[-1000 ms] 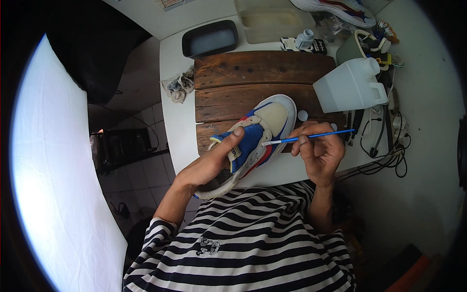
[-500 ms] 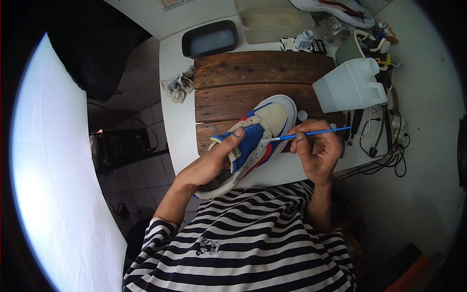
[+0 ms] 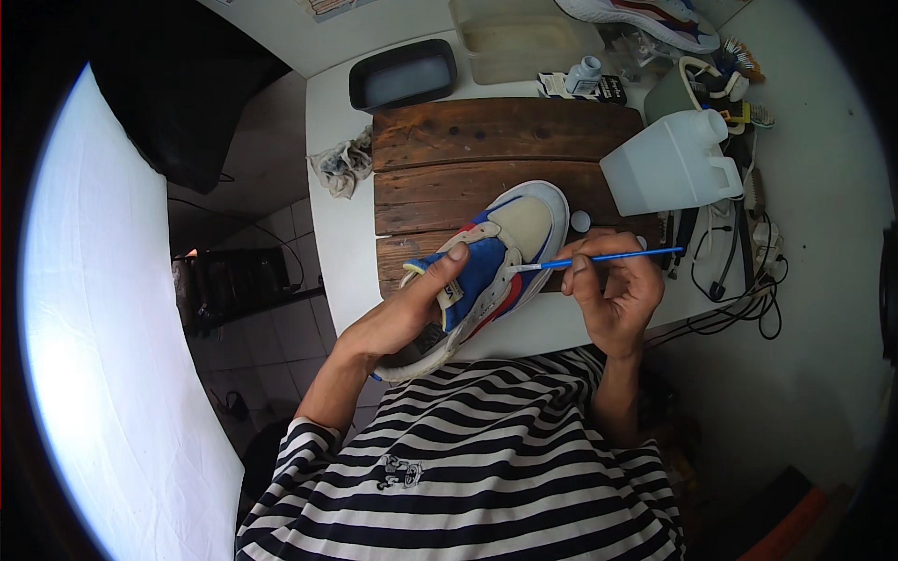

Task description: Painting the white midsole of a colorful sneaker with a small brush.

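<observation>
Okay, your left hand [image 3: 402, 313] is gripping the blue, white and red shoe [image 3: 528, 229], thumb [image 3: 447, 268] lying along its blue tongue [image 3: 484, 262], while its toe is extending over the near part of the brown wooden board [image 3: 468, 131] and its heel is pointing toward your striped shirt [image 3: 468, 458]. Your right hand [image 3: 619, 290] is pinching a thin blue paintbrush [image 3: 561, 265], bristles reaching the pale eyelet strip [image 3: 496, 297]. A translucent jug [image 3: 664, 168] is sitting by the board's right edge.
</observation>
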Action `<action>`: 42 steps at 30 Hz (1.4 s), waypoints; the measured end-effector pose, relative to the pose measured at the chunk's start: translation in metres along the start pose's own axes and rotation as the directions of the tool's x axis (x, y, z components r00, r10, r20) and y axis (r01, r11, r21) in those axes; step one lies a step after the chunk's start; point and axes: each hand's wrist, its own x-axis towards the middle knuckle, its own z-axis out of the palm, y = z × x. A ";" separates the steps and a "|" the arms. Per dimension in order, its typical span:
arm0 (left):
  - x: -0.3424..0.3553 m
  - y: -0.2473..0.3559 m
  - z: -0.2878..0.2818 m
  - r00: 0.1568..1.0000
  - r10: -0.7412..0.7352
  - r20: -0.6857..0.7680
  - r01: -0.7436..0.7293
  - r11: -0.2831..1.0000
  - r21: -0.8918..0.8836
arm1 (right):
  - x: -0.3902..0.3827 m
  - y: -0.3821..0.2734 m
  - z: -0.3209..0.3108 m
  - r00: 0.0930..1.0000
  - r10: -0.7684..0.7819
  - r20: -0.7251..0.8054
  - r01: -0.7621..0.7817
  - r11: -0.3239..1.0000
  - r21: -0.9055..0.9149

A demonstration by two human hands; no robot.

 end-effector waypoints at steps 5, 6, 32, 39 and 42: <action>0.001 0.000 0.000 0.999 0.020 0.027 -0.020 1.000 0.001 | 0.002 0.002 -0.003 0.997 -0.049 0.065 0.055 0.994 -0.093; 0.001 0.000 -0.001 0.999 0.023 0.028 -0.023 1.000 0.007 | 0.001 0.004 -0.005 0.999 -0.028 0.020 0.030 0.995 -0.093; 0.000 0.003 0.003 1.000 -0.001 0.013 0.002 0.999 -0.038 | 0.009 0.037 -0.035 0.972 -0.146 -0.186 -0.014 0.750 -0.661; 0.001 0.004 0.002 1.000 0.001 0.024 0.000 0.999 -0.045 | 0.008 0.044 -0.036 0.967 -0.138 -0.214 -0.036 0.757 -0.652; 0.003 -0.002 0.000 1.000 0.011 0.001 -0.011 0.999 -0.051 | 0.005 0.032 -0.037 0.957 -0.065 -0.282 -0.090 0.859 -0.504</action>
